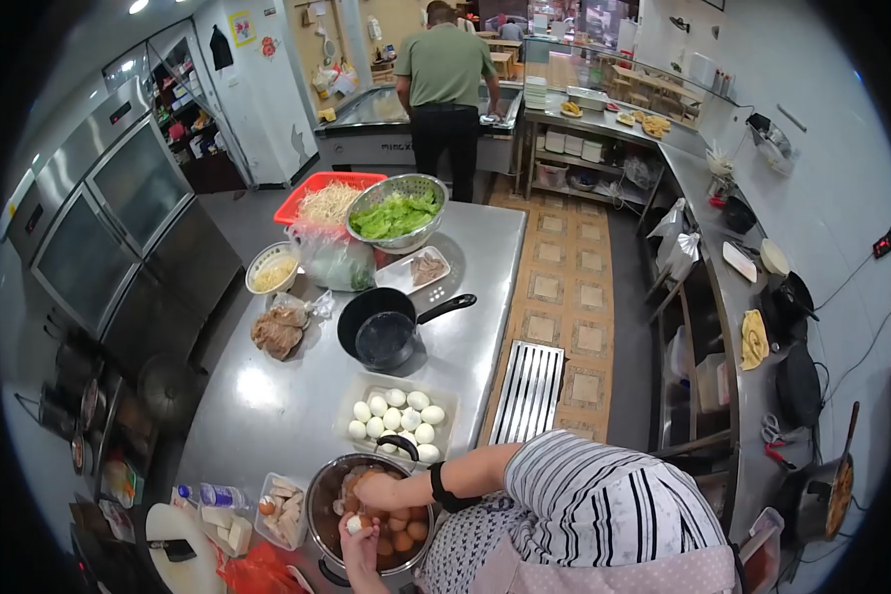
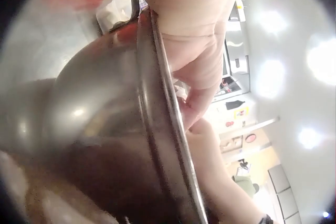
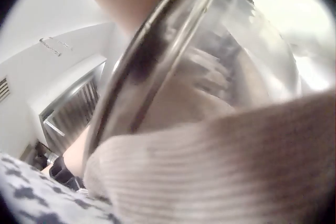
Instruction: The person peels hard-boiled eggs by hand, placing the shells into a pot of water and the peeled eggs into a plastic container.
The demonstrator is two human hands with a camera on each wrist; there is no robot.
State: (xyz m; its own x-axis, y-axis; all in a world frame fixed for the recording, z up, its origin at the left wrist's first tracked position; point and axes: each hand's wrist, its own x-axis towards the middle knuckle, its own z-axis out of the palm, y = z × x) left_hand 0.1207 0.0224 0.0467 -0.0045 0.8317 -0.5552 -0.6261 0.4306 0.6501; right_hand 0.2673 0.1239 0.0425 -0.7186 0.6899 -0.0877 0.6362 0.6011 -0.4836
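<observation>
Part-peeled white-and-brown oval egg [image 1: 354,526], lower centre of frame, pinched by left hand [image 1: 362,546] over round silver steel pot [image 1: 319,503] — right hand [image 1: 370,489] just above egg in frame, its grip can't be told; egg's long axis unclear.

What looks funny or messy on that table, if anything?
A brown round thing sits among pale pieces in the small tray beside the steel pot. It looks odd because its colour resembles the pot's brown eggs; whether it's egg or shell, I can't tell. I see no clear spill.
</observation>
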